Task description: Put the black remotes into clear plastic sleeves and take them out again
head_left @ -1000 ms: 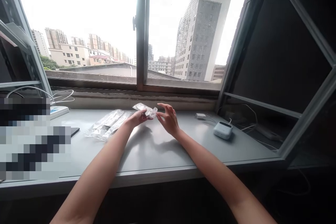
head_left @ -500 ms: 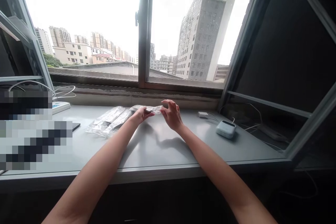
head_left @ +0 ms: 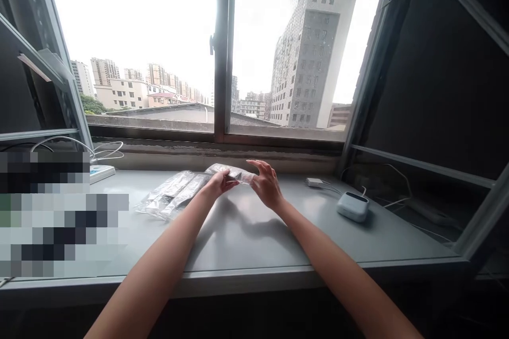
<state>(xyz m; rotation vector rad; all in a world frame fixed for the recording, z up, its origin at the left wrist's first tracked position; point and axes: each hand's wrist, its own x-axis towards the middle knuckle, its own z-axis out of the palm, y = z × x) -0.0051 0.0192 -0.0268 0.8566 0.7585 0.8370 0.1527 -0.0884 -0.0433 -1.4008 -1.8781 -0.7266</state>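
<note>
Left hand (head_left: 218, 183) has its grip closed on a plastic bag (head_left: 230, 171), and the right hand (head_left: 267, 185) is open just beside it! More bags (head_left: 170, 196) lie on the surface (head_left: 254, 238).

Crumpled clear plastic bag (head_left: 228, 172), held roughly level.

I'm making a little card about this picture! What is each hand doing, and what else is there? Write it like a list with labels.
left hand: holding a clear plastic bag
right hand: open, beside the bag's end; cannot tell if it touches
on the grey counter: clear plastic packets, white charger, small white box, white power strip
outside the window: tall grey building
</note>
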